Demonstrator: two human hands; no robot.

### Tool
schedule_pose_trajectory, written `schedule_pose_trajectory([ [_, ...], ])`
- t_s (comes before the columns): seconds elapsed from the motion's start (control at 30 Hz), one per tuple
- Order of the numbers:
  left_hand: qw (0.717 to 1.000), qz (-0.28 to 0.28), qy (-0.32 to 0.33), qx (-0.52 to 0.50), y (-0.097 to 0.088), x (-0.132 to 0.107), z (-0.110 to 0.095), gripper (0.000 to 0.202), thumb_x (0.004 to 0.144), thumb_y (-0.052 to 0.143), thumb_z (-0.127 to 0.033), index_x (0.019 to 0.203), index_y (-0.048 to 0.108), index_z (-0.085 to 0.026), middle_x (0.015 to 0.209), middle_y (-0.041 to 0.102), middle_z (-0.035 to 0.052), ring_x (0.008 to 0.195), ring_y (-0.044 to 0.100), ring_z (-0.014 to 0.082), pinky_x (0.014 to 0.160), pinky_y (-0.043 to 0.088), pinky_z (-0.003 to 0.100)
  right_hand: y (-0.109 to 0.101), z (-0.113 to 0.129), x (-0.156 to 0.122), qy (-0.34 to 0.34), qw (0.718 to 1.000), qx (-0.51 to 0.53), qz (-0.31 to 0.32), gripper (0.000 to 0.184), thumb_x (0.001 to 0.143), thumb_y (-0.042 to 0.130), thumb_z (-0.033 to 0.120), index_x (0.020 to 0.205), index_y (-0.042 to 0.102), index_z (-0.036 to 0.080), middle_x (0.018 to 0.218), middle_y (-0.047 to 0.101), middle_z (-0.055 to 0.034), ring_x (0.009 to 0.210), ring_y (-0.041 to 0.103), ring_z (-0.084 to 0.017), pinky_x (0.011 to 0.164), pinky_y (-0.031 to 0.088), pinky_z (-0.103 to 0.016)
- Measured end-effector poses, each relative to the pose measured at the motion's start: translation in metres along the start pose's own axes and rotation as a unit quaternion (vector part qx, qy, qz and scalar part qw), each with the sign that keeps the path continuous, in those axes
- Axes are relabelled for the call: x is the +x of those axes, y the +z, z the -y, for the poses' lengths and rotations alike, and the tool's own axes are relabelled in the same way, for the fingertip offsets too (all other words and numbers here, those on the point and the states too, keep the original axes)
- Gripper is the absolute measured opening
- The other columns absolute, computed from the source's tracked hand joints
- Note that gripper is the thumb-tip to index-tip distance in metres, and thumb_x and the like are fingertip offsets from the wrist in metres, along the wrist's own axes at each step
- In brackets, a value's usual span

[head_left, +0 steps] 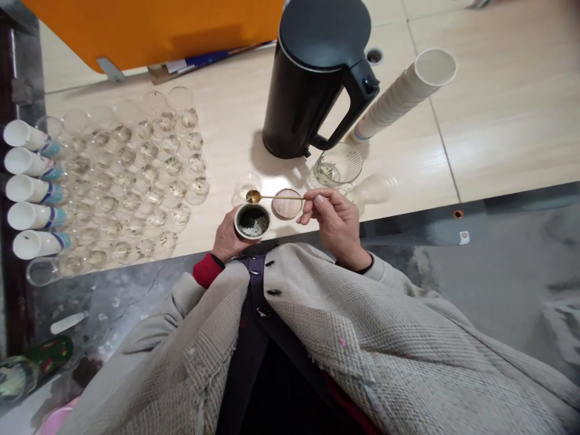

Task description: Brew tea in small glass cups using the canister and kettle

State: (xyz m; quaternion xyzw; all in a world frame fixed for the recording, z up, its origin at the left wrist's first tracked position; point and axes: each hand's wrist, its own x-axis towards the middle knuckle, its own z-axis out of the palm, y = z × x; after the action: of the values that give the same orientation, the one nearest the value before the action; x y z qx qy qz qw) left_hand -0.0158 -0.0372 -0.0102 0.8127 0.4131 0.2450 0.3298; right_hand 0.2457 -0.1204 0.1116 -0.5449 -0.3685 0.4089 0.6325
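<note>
My left hand [229, 237] is wrapped round a small round canister [252, 223] with dark, leaf-like bits inside, at the table's near edge. Between thumb and fingers, my right hand [336, 220] pinches the handle of a gold-coloured spoon [254, 196]. The spoon's bowl hangs over the canister's far rim. A round lid [287, 204] lies on the table under the spoon's handle. Just behind the spoon's bowl stands a clear plastic cup [247, 181]. Beyond my right hand is a ribbed glass [341, 164] with small dark bits at its bottom.
Rows of clear cups [136, 175] with bits in them fill the table's left side, beside several paper cups [34, 190]. A tall black kettle [301, 90] stands ahead, next to a stack of paper cups [403, 90]. An orange panel [163, 30] rises at the back left.
</note>
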Motion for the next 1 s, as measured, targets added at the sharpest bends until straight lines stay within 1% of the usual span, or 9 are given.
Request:
schedule_pose_trajectory([
  [0.1, 1.000, 0.002, 0.003, -0.004, -0.001, 0.000, -0.001, 0.107, 0.061, 0.098, -0.060, 0.149, 0.049, -0.022, 0.147, 0.066, 0.0166, 0.137, 0.066, 0.0369, 0.116, 0.056, 0.051, 0.005, 0.011, 0.002, -0.133, 0.987, -0.092, -0.018, 0.021, 0.108, 0.060, 0.044, 0.109, 0.072, 0.027, 0.079, 0.070, 0.0025, 0.062, 0.069, -0.011, 0.067, 0.061, -0.029],
  [0.2, 1.000, 0.003, 0.009, -0.005, -0.002, 0.000, -0.002, 0.106, 0.063, 0.098, -0.059, 0.149, 0.049, -0.022, 0.146, 0.066, 0.0166, 0.136, 0.066, 0.0364, 0.115, 0.057, 0.051, 0.012, 0.002, 0.008, -0.244, 0.950, -0.191, 0.027, 0.022, 0.110, 0.052, 0.031, 0.116, 0.073, 0.028, 0.082, 0.070, -0.0003, 0.071, 0.070, -0.014, 0.073, 0.060, -0.030],
  [0.3, 1.000, 0.000, 0.019, -0.006, -0.003, 0.000, -0.003, 0.104, 0.065, 0.097, -0.059, 0.149, 0.049, -0.022, 0.146, 0.067, 0.0160, 0.135, 0.067, 0.0358, 0.114, 0.057, 0.050, 0.019, -0.024, 0.020, -0.290, 0.898, -0.314, 0.107, 0.029, 0.109, 0.045, 0.020, 0.114, 0.073, 0.024, 0.083, 0.070, -0.0046, 0.073, 0.067, -0.017, 0.068, 0.056, -0.030],
  [0.37, 1.000, -0.002, 0.025, -0.006, -0.003, 0.000, -0.004, 0.103, 0.066, 0.096, -0.059, 0.149, 0.049, -0.021, 0.146, 0.067, 0.0159, 0.135, 0.067, 0.0356, 0.114, 0.057, 0.050, 0.022, -0.041, 0.028, -0.296, 0.868, -0.378, 0.130, 0.032, 0.107, 0.043, 0.014, 0.114, 0.074, 0.021, 0.083, 0.070, -0.0061, 0.073, 0.066, -0.018, 0.067, 0.054, -0.030],
  [0.43, 1.000, -0.003, 0.028, -0.008, -0.002, 0.000, -0.004, 0.102, 0.067, 0.095, -0.059, 0.149, 0.049, -0.021, 0.146, 0.067, 0.0158, 0.135, 0.067, 0.0354, 0.114, 0.057, 0.050, 0.022, -0.050, 0.033, -0.295, 0.857, -0.403, 0.129, 0.034, 0.106, 0.042, 0.012, 0.117, 0.073, 0.020, 0.085, 0.071, -0.0062, 0.074, 0.066, -0.018, 0.069, 0.055, -0.030],
  [0.6, 0.999, -0.006, 0.039, -0.005, -0.002, 0.000, -0.002, 0.102, 0.070, 0.094, -0.060, 0.152, 0.047, -0.021, 0.146, 0.067, 0.0160, 0.135, 0.067, 0.0351, 0.113, 0.057, 0.049, 0.019, -0.041, 0.028, -0.266, 0.900, -0.336, 0.077, 0.031, 0.111, 0.043, 0.027, 0.116, 0.073, 0.024, 0.083, 0.074, -0.0028, 0.074, 0.072, -0.015, 0.073, 0.060, -0.029],
  [0.77, 0.999, -0.013, 0.051, 0.001, -0.001, -0.001, 0.001, 0.102, 0.070, 0.093, -0.061, 0.152, 0.047, -0.021, 0.145, 0.067, 0.0156, 0.133, 0.068, 0.0347, 0.113, 0.058, 0.047, -0.005, -0.012, 0.010, -0.137, 0.972, -0.183, -0.063, 0.024, 0.107, 0.060, 0.042, 0.110, 0.075, 0.023, 0.083, 0.076, 0.0011, 0.066, 0.075, -0.012, 0.068, 0.062, -0.028],
  [0.87, 0.999, -0.016, 0.043, 0.005, 0.000, -0.001, 0.002, 0.103, 0.069, 0.093, -0.063, 0.152, 0.047, -0.021, 0.143, 0.068, 0.0148, 0.132, 0.069, 0.0346, 0.112, 0.059, 0.047, -0.031, 0.003, 0.000, -0.099, 0.972, -0.131, -0.167, 0.026, 0.103, 0.067, 0.045, 0.105, 0.076, 0.022, 0.080, 0.074, 0.0025, 0.061, 0.074, -0.011, 0.063, 0.062, -0.025],
  [1.0, 1.000, -0.019, 0.024, 0.006, 0.002, 0.000, 0.003, 0.102, 0.067, 0.093, -0.063, 0.150, 0.049, -0.022, 0.140, 0.069, 0.0143, 0.130, 0.070, 0.0348, 0.110, 0.060, 0.046, -0.056, 0.005, -0.001, -0.113, 0.947, -0.127, -0.272, 0.030, 0.099, 0.071, 0.050, 0.102, 0.075, 0.021, 0.081, 0.074, 0.0026, 0.063, 0.075, -0.011, 0.064, 0.065, -0.026],
])
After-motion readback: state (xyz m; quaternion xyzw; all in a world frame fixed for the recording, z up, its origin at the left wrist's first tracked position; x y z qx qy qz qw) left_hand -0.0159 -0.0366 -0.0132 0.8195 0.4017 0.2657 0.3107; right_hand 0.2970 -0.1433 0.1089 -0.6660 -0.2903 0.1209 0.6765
